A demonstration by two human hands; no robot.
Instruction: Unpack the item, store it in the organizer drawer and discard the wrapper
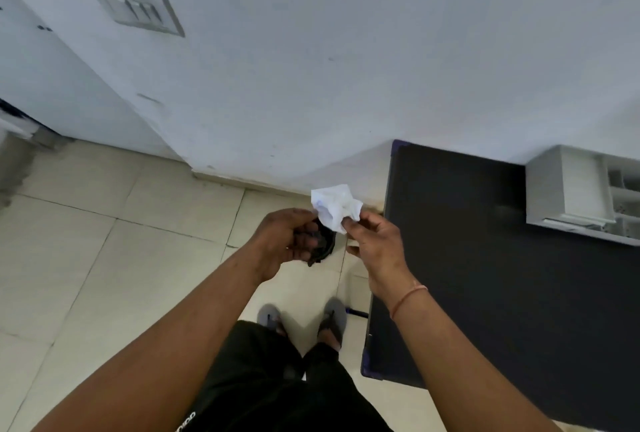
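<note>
Both hands are held out over the floor (104,258), just left of the table (485,258). The item (323,246) is cupped in the left hand (284,241), and the wrapper (334,205) is pinched in the right hand (377,244), right above the item. The organizer (568,189) is parked on the table's far right, against the wall (346,68). A switch plate (136,9) is mounted on the wall, way off left.

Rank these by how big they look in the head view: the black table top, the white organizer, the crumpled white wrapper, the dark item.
1. black table top
2. white organizer, partly cut off at the frame edge
3. white wrapper
4. dark item, partly hidden by the left hand, so its rank against the wrapper is unsure
</note>
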